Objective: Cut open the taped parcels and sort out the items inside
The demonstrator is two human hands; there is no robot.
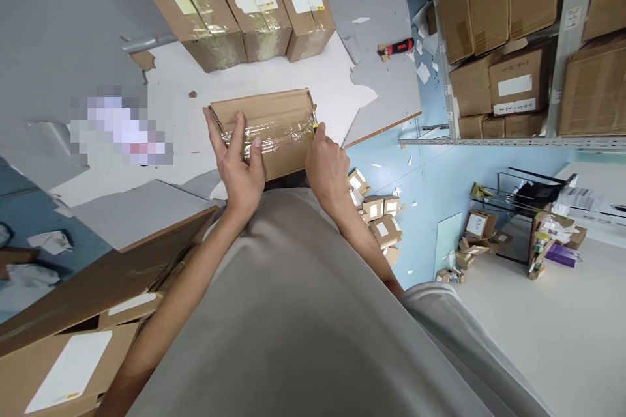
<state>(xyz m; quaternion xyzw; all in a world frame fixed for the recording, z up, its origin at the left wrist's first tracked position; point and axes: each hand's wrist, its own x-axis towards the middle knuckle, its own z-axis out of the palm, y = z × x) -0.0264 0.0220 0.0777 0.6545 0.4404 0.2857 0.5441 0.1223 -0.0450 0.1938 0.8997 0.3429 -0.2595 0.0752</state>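
Note:
A small brown cardboard box (274, 133) with clear, shiny tape across its top lies on the white-covered table in front of me. My left hand (239, 166) steadies it at the left end, thumb and fingers spread over the taped face and the edge. At the right end, my right hand (328, 166) is closed around a box cutter (315, 128). Only a bit of yellow and black shows above the fist, against the box's edge; the rest is hidden in the palm.
Three long taped boxes (267, 19) with white labels stand at the table's back. A red-and-black handled tool (397, 47) lies at the right. Loaded shelves (489, 142) stand to the right; small labelled boxes (384, 208) sit on the blue floor. A large open carton (122, 273) is at left.

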